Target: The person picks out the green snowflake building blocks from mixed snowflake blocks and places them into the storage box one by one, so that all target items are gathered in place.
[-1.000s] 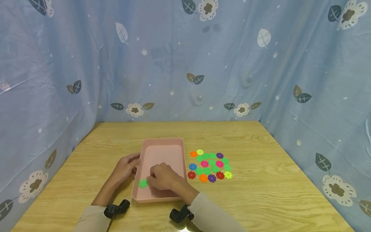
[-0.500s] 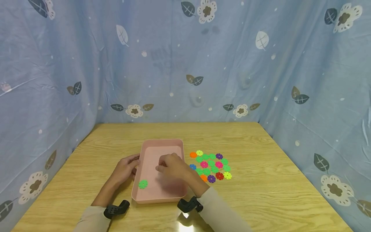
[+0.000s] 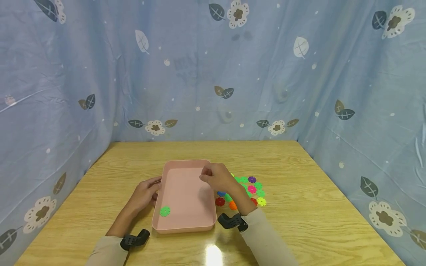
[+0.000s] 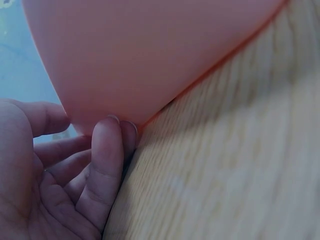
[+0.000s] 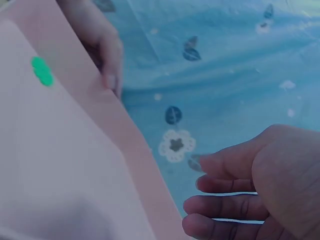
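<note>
A pink tray [image 3: 188,195] stands on the table with one green flower-shaped disc [image 3: 165,211] inside, near its front left corner. At the tray's left wall, my left hand [image 3: 144,192] holds the side; the left wrist view has its thumb at the rim and fingertips against the outer wall near the bottom. My right hand [image 3: 217,178] hovers over the tray's right rim, its fingers loosely bent with nothing seen between them. Beside the tray, several coloured notched discs [image 3: 252,189] lie on the table, partly hidden behind my right hand and forearm.
The wooden table [image 3: 316,207] extends around the tray on all sides. A blue patterned curtain [image 3: 199,74] encloses the back and both sides. Each wrist wears a black device, such as the left wrist camera [image 3: 134,239].
From low inside the tray, my right hand has risen and moved right and away, to the right rim. My left hand and the green disc in the tray have stayed put.
</note>
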Tool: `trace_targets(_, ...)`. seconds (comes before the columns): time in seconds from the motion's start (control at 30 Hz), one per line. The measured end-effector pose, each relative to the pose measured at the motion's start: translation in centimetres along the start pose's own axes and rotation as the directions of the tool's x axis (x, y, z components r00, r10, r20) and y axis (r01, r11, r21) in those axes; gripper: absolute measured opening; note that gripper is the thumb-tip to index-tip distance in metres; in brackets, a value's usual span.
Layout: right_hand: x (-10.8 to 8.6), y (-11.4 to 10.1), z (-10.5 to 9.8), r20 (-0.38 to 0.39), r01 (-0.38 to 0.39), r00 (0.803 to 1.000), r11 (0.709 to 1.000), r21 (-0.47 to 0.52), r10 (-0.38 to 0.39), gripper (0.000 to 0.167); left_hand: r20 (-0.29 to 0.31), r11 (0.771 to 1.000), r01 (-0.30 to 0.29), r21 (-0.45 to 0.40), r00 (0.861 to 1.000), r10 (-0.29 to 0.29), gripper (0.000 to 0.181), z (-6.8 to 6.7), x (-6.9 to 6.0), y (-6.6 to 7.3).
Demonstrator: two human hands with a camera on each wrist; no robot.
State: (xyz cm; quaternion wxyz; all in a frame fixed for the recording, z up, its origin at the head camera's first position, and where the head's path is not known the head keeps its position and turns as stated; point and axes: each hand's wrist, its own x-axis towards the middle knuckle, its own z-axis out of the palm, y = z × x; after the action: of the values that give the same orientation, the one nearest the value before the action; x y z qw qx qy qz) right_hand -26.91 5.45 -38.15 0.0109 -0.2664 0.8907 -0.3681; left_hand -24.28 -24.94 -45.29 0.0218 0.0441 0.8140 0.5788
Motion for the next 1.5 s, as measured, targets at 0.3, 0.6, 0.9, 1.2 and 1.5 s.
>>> trace_targets(0.3, -0.2, 2.4, -1.5, -0.067, -0.052, 0.996, 0.998, -0.019, 0.050, 0.007, -0.009, 1.000, 0.000, 0.028, 1.000, 0.000, 0.050, 0.1, 0.0, 0.0)
trace_targets(0.6, -0.4, 5.2, -2.3, -0.124, -0.126, 0.985, 0.990, -0.062, 0.118, 0.011, -0.001, 1.000, -0.014, 0.011, 1.000, 0.014, 0.051, 0.0, -0.1, 0.2)
trace_targets(0.9, -0.7, 7.5, -2.8, -0.099, -0.208, 0.975, 0.974, -0.093, 0.199, 0.013, -0.016, 1.000, -0.015, 0.018, 1.000, 0.015, 0.048, 0.2, 0.0, -0.2)
trace_targets(1.2, -0.9, 8.4, -2.8, -0.073, -0.269, 0.962, 0.960, -0.081, 0.263, 0.016, -0.021, 1.000, -0.020, 0.021, 1.000, 0.020, 0.046, 0.4, 0.2, -0.5)
trace_targets(1.5, -0.9, 8.4, -2.5, -0.059, -0.327, 0.945, 0.936, -0.127, 0.322, 0.018, -0.041, 0.997, -0.058, 0.052, 0.997, 0.060, 0.045, 0.4, 0.3, -0.4)
